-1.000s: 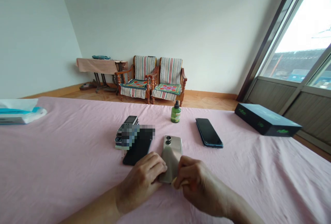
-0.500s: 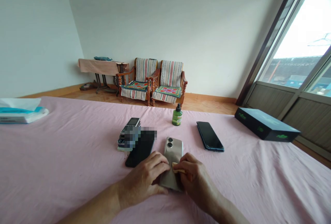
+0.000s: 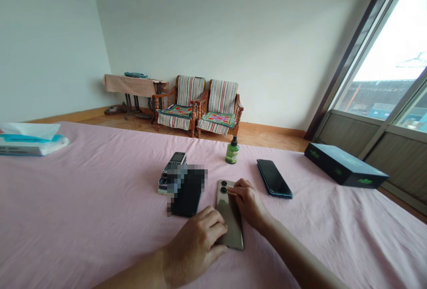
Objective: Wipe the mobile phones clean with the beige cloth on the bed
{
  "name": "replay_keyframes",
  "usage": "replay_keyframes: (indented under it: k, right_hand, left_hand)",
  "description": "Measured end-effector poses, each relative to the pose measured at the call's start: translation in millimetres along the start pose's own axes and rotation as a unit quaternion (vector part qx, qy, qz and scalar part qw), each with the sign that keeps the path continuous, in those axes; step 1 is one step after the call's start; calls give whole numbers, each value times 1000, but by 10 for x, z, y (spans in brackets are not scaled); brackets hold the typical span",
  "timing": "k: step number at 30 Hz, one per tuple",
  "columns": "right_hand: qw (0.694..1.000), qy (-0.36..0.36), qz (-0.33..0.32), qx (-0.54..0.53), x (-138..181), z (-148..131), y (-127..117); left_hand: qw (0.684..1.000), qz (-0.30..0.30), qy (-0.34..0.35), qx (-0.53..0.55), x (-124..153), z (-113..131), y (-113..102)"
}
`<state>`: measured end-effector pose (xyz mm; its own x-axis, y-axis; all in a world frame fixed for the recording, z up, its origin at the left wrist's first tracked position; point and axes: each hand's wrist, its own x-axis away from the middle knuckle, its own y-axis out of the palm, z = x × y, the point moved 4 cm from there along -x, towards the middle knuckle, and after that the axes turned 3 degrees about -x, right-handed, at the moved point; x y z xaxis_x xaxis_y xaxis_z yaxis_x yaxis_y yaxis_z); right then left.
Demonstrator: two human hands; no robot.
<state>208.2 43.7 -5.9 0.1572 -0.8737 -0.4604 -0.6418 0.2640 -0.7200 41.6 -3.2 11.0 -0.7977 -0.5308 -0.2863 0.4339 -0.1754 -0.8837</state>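
Note:
A gold phone (image 3: pixel 229 216) lies face down on the pink cloth (image 3: pixel 83 200), camera lenses at its far end. My left hand (image 3: pixel 196 246) presses on its near left edge with curled fingers. My right hand (image 3: pixel 248 202) rests on the far end beside the lenses, fingers pinched on a small tan pad that barely shows. A black phone (image 3: pixel 189 192) lies just left of the gold one, and a small stack of keypad phones (image 3: pixel 172 168) stands behind it.
A green bottle (image 3: pixel 232 152) stands beyond the phones. A dark phone (image 3: pixel 274 178) lies to the right, and a black box (image 3: pixel 345 165) sits at the right edge. A tissue pack (image 3: pixel 31 138) is at the far left. Two wooden chairs (image 3: pixel 200 111) stand by the wall.
My right hand has slid along the gold phone from its near end to the far end by the lenses. My left hand has kept its hold at the near edge.

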Motion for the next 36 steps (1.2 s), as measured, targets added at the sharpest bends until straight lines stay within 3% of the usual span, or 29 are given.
replay_keyframes:
  k: [4, 8, 12, 18, 24, 27, 30, 32, 36]
  right_hand:
    - [1000, 6, 22, 2, -113, 61, 53]
    - [999, 6, 29, -16, 108, -133, 98]
    - [998, -3, -9, -63, 288, -208, 92]
    - [996, 72, 51, -25, -61, 105, 82]
    - [997, 36, 34, -60, -250, -19, 242]
    - [997, 51, 32, -57, -241, 31, 199]
    - [995, 75, 41, -41, -227, 116, 123]
    - [997, 58, 33, -45, -215, 95, 113]
    - [998, -18, 0, -67, -209, -38, 162]
  left_hand:
    - [1000, 11, -15, 24, 5, -33, 1]
    - [999, 15, -32, 38, 3, -33, 20]
    - [999, 11, -36, 38, -10, -14, 36]
    - [998, 42, 34, 24, -12, -173, 221]
    - [990, 113, 88, -14, 22, -422, 479]
    - [987, 129, 100, -7, 21, -403, 411]
    - [989, 104, 102, -3, 6, -330, 288]
    - [991, 90, 97, -2, 0, -314, 258]
    - [984, 139, 113, 9, 19, -376, 329]
